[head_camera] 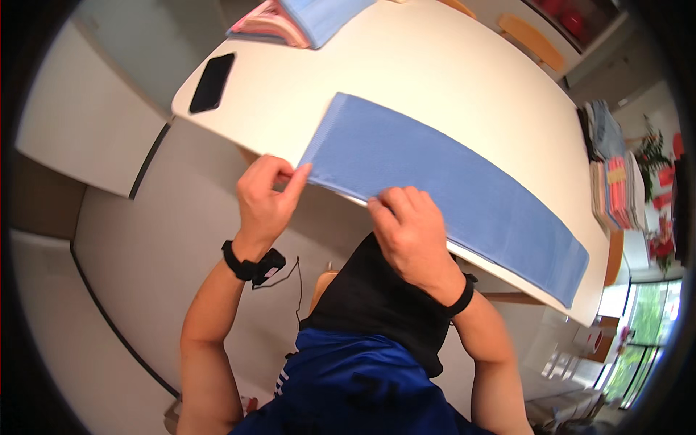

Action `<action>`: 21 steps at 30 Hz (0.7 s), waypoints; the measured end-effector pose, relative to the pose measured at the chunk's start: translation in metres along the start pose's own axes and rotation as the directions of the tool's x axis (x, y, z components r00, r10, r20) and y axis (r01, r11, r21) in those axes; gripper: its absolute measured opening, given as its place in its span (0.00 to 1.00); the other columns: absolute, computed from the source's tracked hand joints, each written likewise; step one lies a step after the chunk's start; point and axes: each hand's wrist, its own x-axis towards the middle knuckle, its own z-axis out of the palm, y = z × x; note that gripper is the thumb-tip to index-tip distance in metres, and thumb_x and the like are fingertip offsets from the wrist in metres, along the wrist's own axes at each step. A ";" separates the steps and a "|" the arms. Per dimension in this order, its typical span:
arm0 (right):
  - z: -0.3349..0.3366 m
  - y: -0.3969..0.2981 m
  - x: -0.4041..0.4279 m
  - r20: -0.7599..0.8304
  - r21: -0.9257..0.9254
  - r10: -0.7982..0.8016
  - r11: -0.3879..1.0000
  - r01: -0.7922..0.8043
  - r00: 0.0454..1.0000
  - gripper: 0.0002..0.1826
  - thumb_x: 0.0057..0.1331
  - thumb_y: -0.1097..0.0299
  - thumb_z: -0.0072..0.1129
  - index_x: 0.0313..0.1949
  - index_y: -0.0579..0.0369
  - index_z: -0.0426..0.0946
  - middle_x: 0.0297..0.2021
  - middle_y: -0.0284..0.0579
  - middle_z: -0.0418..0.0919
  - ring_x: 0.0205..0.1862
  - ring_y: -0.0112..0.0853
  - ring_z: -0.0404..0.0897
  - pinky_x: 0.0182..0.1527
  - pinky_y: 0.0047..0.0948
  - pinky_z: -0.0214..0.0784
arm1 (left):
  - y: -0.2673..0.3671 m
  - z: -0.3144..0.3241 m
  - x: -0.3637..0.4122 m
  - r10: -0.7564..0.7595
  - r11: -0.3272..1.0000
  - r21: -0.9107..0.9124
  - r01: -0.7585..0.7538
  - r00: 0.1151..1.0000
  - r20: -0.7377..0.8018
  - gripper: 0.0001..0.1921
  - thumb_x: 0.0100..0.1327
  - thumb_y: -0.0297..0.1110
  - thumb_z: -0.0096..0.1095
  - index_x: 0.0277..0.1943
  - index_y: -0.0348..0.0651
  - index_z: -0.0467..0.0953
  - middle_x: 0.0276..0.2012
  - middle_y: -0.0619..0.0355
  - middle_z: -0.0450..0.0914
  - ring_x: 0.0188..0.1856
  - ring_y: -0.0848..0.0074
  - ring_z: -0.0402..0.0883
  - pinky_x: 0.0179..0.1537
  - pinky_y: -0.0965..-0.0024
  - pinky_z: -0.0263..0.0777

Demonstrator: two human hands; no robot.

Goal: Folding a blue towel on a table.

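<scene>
A blue towel (435, 168), folded into a long strip, lies along the near edge of the white table (435, 70). My left hand (269, 187) pinches the towel's near left corner between thumb and fingers. Farther right along the same near edge, my right hand (410, 234) has its fingertips curled over the border of the cloth. How firmly those right fingers hold the cloth is hidden behind the hand. The towel's right end reaches almost to the table's right corner.
A black smartphone (212, 82) lies at the table's left corner. Beyond it sits a pile of folded pink and blue towels (304, 24). A stack of folded cloths (617, 190) stands at the far right. Wooden chairs (530, 41) border the table's far side.
</scene>
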 end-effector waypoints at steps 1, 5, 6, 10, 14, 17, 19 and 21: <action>-0.003 -0.001 0.000 0.064 0.021 0.008 1.000 -0.009 0.998 0.16 0.57 0.71 0.62 0.45 0.63 0.82 0.40 0.45 0.75 0.41 0.40 0.76 0.44 0.39 0.68 | 0.002 0.002 0.001 -0.180 0.977 -0.110 0.182 0.983 0.035 0.14 0.68 0.29 0.78 0.30 0.37 0.77 0.22 0.64 0.77 0.23 0.86 0.73 0.24 0.79 0.63; -0.030 0.004 -0.007 0.123 0.135 0.095 0.985 -0.111 0.988 0.26 0.66 0.65 0.71 0.61 0.61 0.78 0.60 0.53 0.77 0.60 0.49 0.78 0.62 0.46 0.70 | -0.007 0.006 0.007 -0.484 0.846 -0.138 0.515 0.850 0.206 0.18 0.71 0.35 0.77 0.27 0.39 0.77 0.18 0.66 0.74 0.20 0.87 0.72 0.22 0.78 0.62; -0.042 0.006 -0.010 0.120 0.085 0.150 0.983 -0.161 0.981 0.26 0.66 0.65 0.71 0.61 0.61 0.78 0.60 0.53 0.77 0.60 0.49 0.78 0.62 0.46 0.70 | -0.004 0.004 0.008 -0.501 0.836 -0.144 0.530 0.843 0.197 0.19 0.71 0.37 0.77 0.27 0.37 0.78 0.18 0.65 0.75 0.20 0.86 0.72 0.22 0.78 0.63; -0.055 0.021 -0.036 0.140 -0.071 0.248 0.968 -0.240 0.959 0.45 0.63 0.49 0.74 0.73 0.60 0.69 0.75 0.58 0.67 0.77 0.51 0.65 0.76 0.55 0.57 | -0.014 -0.003 0.013 -0.547 0.830 0.061 0.554 0.789 0.281 0.22 0.73 0.46 0.74 0.28 0.36 0.80 0.18 0.61 0.77 0.18 0.84 0.74 0.20 0.78 0.64; -0.025 0.027 -0.052 0.191 -0.201 0.195 0.967 -0.157 0.962 0.52 0.60 0.38 0.73 0.74 0.62 0.68 0.77 0.60 0.65 0.80 0.50 0.62 0.78 0.59 0.53 | -0.038 -0.002 0.003 -0.608 0.750 -0.120 0.651 0.749 0.264 0.22 0.74 0.46 0.72 0.27 0.39 0.79 0.17 0.62 0.75 0.17 0.84 0.71 0.18 0.78 0.60; -0.022 0.028 -0.061 0.149 -0.102 0.170 0.983 -0.156 0.974 0.52 0.63 0.34 0.68 0.74 0.64 0.68 0.76 0.61 0.65 0.80 0.51 0.62 0.79 0.59 0.52 | -0.054 -0.004 0.003 -0.555 0.801 -0.132 0.583 0.808 0.199 0.19 0.75 0.42 0.70 0.28 0.41 0.79 0.18 0.63 0.75 0.17 0.84 0.69 0.19 0.79 0.59; -0.030 0.033 -0.073 0.120 -0.068 0.216 0.975 -0.209 0.969 0.52 0.65 0.33 0.66 0.74 0.64 0.67 0.76 0.62 0.65 0.80 0.51 0.61 0.79 0.59 0.53 | -0.063 -0.010 0.012 -0.544 0.814 -0.150 0.561 0.827 0.140 0.18 0.75 0.40 0.70 0.29 0.41 0.80 0.20 0.61 0.77 0.17 0.85 0.68 0.20 0.80 0.58; -0.041 0.041 -0.090 0.100 -0.013 0.243 0.970 -0.243 0.965 0.52 0.66 0.32 0.64 0.74 0.65 0.67 0.76 0.62 0.65 0.80 0.52 0.61 0.79 0.60 0.53 | -0.067 -0.014 0.021 -0.530 0.825 -0.157 0.543 0.839 0.121 0.17 0.75 0.40 0.69 0.30 0.41 0.81 0.22 0.61 0.78 0.18 0.85 0.69 0.20 0.80 0.58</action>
